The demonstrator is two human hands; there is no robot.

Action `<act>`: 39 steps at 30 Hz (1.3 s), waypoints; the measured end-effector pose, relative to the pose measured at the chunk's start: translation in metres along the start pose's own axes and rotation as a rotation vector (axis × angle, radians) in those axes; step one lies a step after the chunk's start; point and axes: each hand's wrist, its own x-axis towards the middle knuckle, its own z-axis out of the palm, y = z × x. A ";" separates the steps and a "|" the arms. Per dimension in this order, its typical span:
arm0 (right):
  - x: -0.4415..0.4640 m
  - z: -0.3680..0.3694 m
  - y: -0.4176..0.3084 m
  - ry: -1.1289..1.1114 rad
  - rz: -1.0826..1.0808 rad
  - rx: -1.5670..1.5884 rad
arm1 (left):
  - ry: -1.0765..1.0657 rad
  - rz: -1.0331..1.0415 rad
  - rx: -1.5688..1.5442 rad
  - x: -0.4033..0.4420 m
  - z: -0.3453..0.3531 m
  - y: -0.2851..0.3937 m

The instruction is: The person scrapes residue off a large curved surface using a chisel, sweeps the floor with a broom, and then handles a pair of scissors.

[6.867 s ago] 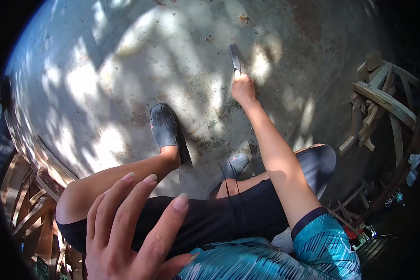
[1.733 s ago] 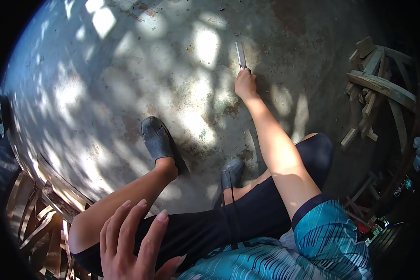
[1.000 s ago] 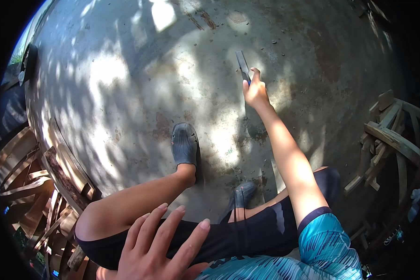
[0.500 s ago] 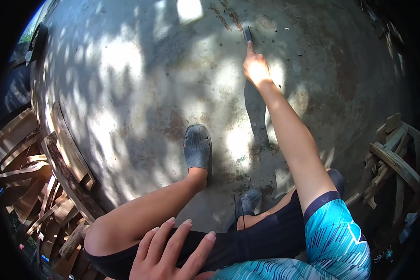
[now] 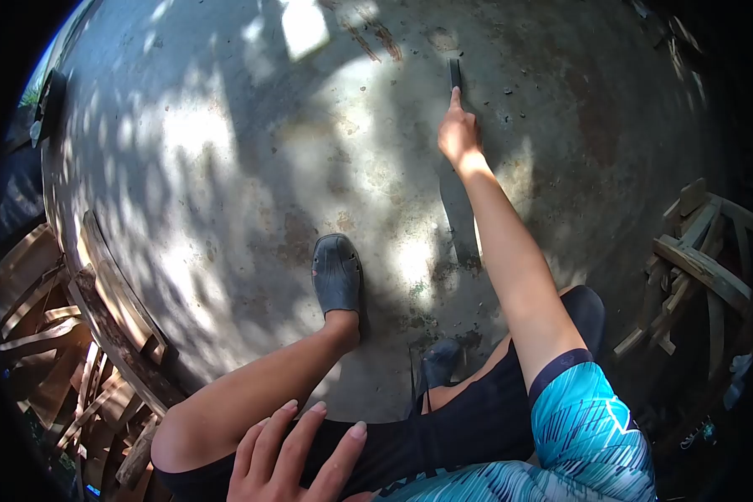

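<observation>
My right hand (image 5: 460, 134) is stretched out over the concrete floor (image 5: 251, 167), closed round a narrow flat tool with a grey blade (image 5: 454, 72). The index finger lies along the tool, which points away from me; its handle is hidden in the hand. Whether the blade touches the floor I cannot tell. My left hand (image 5: 297, 460) is near me at the bottom, over my dark shorts, with its fingers apart and nothing in it. Below the outstretched arm, a shadow falls on the floor.
Wood pieces (image 5: 100, 376) are heaped at the lower left. At the right stands a stack of wooden slats (image 5: 703, 268). My shod foot (image 5: 337, 272) is on the floor in the middle, the other shoe (image 5: 442, 361) nearer me. Small debris lies right of the blade.
Since a second ago my right index finger has straightened along the tool, and the blade points more directly away from me. My left hand stays open near my lap. The view has shifted slightly.
</observation>
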 end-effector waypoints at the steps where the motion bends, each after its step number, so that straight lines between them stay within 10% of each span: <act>1: 0.003 -0.004 0.003 -0.019 -0.004 -0.042 | 0.000 -0.001 0.000 0.000 0.001 0.002; 26: 0.045 -0.053 -0.005 -0.097 0.090 -0.054 | -0.052 -0.032 0.003 -0.009 0.017 0.018; 39: -0.092 -0.001 0.019 0.111 0.267 0.217 | 0.014 -0.016 0.030 -0.023 0.015 0.017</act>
